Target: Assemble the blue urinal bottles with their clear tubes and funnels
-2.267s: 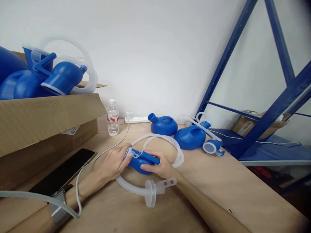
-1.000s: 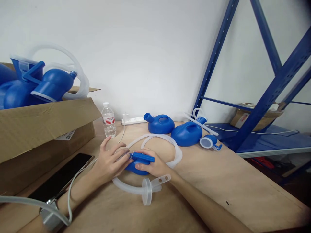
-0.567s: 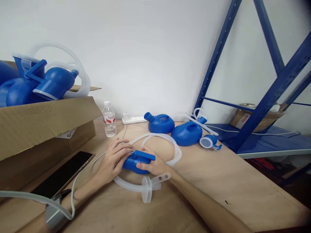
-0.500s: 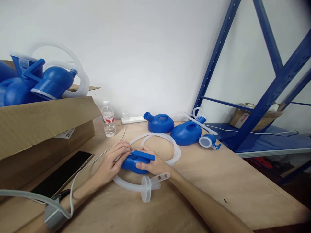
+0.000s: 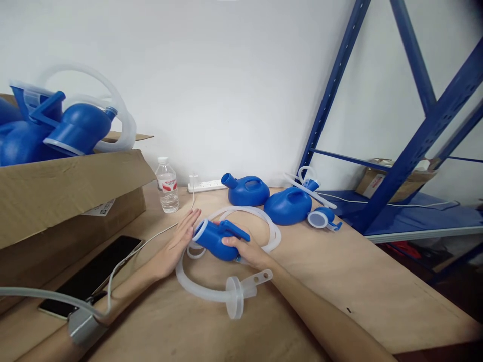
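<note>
My right hand (image 5: 249, 253) is wrapped round a blue plastic funnel-shaped connector (image 5: 217, 244) with a white rim and a hinged blue lever, thumb on its near side. The rim faces left. Alongside that rim is my left hand (image 5: 178, 247), fingers straight and palm turned toward the opening; I cannot tell whether it touches. A translucent hose (image 5: 199, 290) curves beneath both hands and coils behind them. At its near end is a clear round cap (image 5: 234, 297) with a perforated tab. Behind lie two blue handled jugs (image 5: 249, 192) and another blue connector (image 5: 323, 219).
At left stands a cardboard box (image 5: 75, 176) heaped with blue parts and hoses. A black phone (image 5: 94, 271), a water bottle (image 5: 167, 186) and a white power strip (image 5: 207, 186) lie nearby. A white cable crosses under my left arm. Blue shelving (image 5: 411, 146) borders the right.
The blue connector has turned so its white-rimmed opening shows at the left. My left hand has let go of its end and straightened its fingers. The clear cap has shifted slightly right.
</note>
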The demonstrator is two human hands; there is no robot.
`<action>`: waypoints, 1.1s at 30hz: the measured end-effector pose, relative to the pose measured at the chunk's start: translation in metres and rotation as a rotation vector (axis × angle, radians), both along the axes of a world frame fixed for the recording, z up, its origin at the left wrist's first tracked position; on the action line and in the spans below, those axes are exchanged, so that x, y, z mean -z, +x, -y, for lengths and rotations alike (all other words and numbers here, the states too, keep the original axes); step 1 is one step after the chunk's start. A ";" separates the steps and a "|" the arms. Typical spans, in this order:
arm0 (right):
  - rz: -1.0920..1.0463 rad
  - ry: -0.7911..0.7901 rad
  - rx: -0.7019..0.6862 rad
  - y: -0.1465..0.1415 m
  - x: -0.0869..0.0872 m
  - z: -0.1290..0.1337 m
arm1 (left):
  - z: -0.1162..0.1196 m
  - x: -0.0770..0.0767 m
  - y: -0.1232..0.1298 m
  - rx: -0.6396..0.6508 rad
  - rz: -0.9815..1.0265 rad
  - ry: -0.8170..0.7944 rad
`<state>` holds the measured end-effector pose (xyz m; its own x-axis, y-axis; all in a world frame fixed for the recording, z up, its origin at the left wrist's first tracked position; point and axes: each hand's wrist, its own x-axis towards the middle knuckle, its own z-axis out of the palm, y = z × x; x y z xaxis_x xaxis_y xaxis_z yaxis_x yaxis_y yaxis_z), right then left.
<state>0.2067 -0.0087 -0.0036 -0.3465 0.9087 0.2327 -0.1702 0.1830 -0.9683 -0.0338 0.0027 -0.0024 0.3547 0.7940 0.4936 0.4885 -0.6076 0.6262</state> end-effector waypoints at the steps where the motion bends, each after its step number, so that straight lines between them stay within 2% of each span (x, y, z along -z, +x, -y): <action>1: -0.018 -0.007 0.024 0.000 0.000 0.000 | 0.003 -0.002 0.001 0.021 -0.002 0.029; 6: -0.008 -0.001 0.053 -0.001 -0.002 0.000 | 0.016 -0.016 0.006 0.063 0.019 0.182; 9: 0.056 0.031 0.015 0.001 -0.004 0.002 | 0.021 -0.025 0.005 0.091 -0.027 0.170; 14: 0.162 0.059 -0.085 0.007 -0.007 0.002 | 0.025 -0.042 0.000 0.246 -0.161 -0.041; 17: 0.167 0.048 -0.145 0.008 -0.007 0.000 | 0.024 -0.047 -0.002 0.317 -0.168 -0.184; 23: 0.136 -0.049 -0.206 0.014 -0.008 0.002 | 0.016 -0.046 -0.016 0.400 0.089 -0.435; 26: 0.123 -0.070 -0.182 0.017 -0.008 0.002 | 0.012 -0.045 -0.019 0.351 0.121 -0.455; 28: 0.109 -0.070 -0.135 0.017 -0.010 0.002 | 0.010 -0.042 -0.015 0.268 0.078 -0.427; 31: 0.141 0.001 -0.032 0.017 -0.018 -0.001 | 0.006 -0.035 -0.006 0.060 -0.004 -0.295; 33: 0.184 0.075 0.097 0.019 -0.024 -0.004 | 0.005 -0.031 -0.002 -0.078 -0.054 -0.175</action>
<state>0.2257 -0.0044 0.0206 -0.3016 0.9222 0.2419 0.0301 0.2628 -0.9644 -0.0358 -0.0022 0.0287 0.3109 0.8922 0.3277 0.5654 -0.4507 0.6908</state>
